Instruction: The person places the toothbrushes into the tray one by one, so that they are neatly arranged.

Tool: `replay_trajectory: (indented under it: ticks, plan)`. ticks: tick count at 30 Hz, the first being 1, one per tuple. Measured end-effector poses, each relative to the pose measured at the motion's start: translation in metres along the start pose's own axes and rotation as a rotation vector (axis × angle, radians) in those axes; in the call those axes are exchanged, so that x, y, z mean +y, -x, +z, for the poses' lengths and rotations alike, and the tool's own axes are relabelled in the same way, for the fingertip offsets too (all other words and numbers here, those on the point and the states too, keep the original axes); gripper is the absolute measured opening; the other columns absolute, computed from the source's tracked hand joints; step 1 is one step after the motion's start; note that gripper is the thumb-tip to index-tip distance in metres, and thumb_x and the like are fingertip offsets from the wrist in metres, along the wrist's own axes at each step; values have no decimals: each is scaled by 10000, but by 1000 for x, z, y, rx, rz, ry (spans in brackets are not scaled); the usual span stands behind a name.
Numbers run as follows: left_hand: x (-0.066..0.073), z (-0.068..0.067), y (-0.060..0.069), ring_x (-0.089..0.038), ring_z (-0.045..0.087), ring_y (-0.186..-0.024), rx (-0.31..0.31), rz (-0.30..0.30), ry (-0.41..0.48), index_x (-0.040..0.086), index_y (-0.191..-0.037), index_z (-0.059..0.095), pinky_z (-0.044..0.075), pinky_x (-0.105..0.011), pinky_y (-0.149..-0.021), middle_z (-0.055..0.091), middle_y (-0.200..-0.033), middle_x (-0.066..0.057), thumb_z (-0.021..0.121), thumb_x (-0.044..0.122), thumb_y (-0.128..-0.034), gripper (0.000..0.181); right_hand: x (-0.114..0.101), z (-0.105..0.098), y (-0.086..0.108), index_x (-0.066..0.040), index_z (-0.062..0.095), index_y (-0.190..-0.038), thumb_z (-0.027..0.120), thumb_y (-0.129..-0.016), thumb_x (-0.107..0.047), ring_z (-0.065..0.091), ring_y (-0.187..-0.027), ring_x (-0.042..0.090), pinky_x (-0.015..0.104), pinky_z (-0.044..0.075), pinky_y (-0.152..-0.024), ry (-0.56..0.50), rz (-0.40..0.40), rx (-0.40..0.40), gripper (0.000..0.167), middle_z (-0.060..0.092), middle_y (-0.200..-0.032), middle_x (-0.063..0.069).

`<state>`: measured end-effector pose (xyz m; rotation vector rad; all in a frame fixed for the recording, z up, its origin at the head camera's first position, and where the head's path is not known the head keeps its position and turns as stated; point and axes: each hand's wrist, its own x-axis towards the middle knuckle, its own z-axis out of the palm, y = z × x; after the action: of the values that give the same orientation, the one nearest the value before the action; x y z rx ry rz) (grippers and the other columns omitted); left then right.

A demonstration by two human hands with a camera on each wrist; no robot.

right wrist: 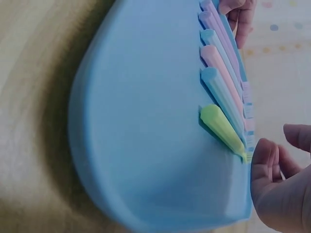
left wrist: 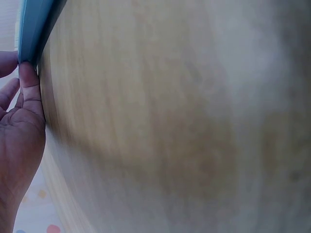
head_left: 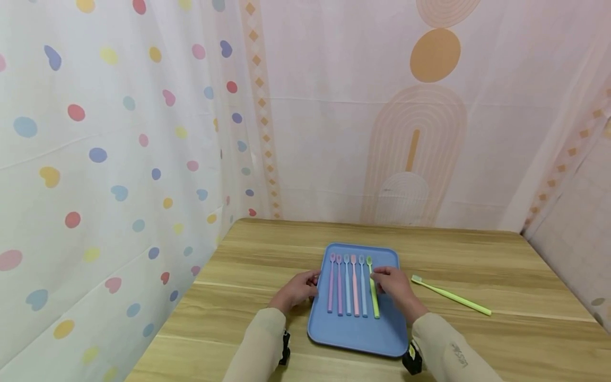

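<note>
A blue tray (head_left: 353, 339) lies on the wooden table with several toothbrushes side by side on it, heads toward the far end: purple ones (head_left: 331, 286), light blue ones, a pink one (head_left: 355, 289) between the blue ones, and a yellow-green toothbrush (head_left: 374, 297) at the right. My left hand (head_left: 299, 289) grips the tray's left edge, thumb and finger at the rim in the left wrist view. Over the tray's right side, my right hand (head_left: 395, 286) is beside the yellow-green toothbrush; its thumb and fingers (right wrist: 265, 155) are apart with nothing between them.
Another yellow-green toothbrush (head_left: 453, 296) lies slantwise on the table (head_left: 506, 265), right of the tray. Patterned curtains (head_left: 324, 159) hang behind the table and along its left side.
</note>
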<state>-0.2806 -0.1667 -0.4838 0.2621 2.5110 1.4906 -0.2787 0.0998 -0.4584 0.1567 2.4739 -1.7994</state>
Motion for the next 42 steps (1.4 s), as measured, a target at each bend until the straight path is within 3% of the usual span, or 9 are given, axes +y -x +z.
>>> replay_trajectory:
  ticks: [6, 11, 21, 27, 34, 42]
  plan:
    - [1, 0, 0, -208, 489, -814, 6, -8, -8, -3, -1448, 476, 399, -295, -634, 518, -942, -84, 584, -51, -804, 655, -1, -10, 4, 65, 636, -1210, 601, -970, -146, 601, -851, 230, 338, 537, -758, -26, -6, -34, 321, 639, -1067, 173]
    - [2, 0, 0, -207, 488, -814, 3, -8, -8, -13, -1446, 475, 402, -293, -639, 519, -935, -81, 591, -50, -802, 655, 2, -23, 1, 72, 627, -1236, 603, -967, -148, 611, -869, 218, 321, 537, -776, -53, -6, -37, 348, 651, -1099, 173]
    - [3, -1, 0, -212, 481, -824, 2, -9, 10, -11, -1456, 464, 390, -292, -640, 505, -935, -83, 593, -53, -804, 666, 15, -63, -8, 125, 538, -1312, 584, -989, -165, 598, -1063, 278, 344, 520, -879, -114, -37, -122, 437, 583, -1266, 251]
    - [4, 0, 1, -210, 483, -843, -1, -9, 18, -14, -1454, 463, 398, -285, -648, 517, -962, -93, 589, -62, -789, 679, 28, -93, -10, 164, 470, -1351, 538, -1013, -161, 569, -1130, 308, 351, 506, -916, -84, -87, -194, 474, 508, -1349, 298]
    - [3, 0, -1, -204, 486, -832, -2, -18, 16, -2, -1459, 463, 397, -283, -633, 520, -969, -93, 585, -58, -786, 685, 36, -127, -11, 187, 424, -1374, 504, -1019, -124, 595, -1086, 207, 314, 518, -888, -11, -118, -213, 479, 500, -1358, 311]
    - [2, 0, -1, -211, 488, -828, -3, -23, 23, -1, -1458, 464, 391, -286, -623, 513, -964, -89, 589, -55, -803, 669, 47, -164, -12, 213, 403, -1367, 488, -1030, -133, 583, -1165, 300, 345, 514, -911, 55, -131, -278, 490, 452, -1378, 359]
